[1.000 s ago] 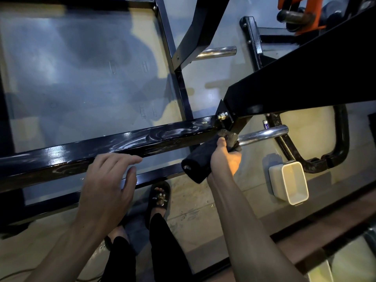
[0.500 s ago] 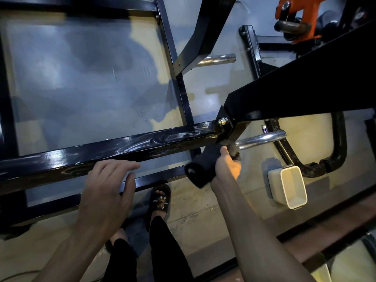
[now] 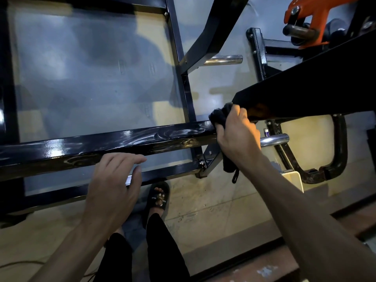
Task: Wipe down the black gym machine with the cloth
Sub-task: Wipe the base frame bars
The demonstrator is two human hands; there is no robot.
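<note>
The black gym machine has a glossy horizontal bar [image 3: 122, 143] running from the left edge to the middle, with wet streaks on it. A thick black arm [image 3: 315, 92] slopes up to the right from the joint. My right hand [image 3: 236, 135] grips a dark cloth [image 3: 220, 116] and presses it on the joint where bar and arm meet; a loose end of the cloth hangs below the hand. My left hand [image 3: 114, 180] hovers just below the bar's near edge, with relaxed fingers that hold nothing.
A chrome peg [image 3: 274, 139] sticks out right of my right hand; another chrome peg [image 3: 223, 59] sits higher up. A white bin [image 3: 293, 178] stands on the floor behind my right forearm. An orange part [image 3: 309, 15] is top right. My sandalled foot [image 3: 158, 198] is below the frame.
My right hand has risen with the cloth from under the joint, beside the chrome peg, onto the top of the joint. My left hand has stayed by the bar.
</note>
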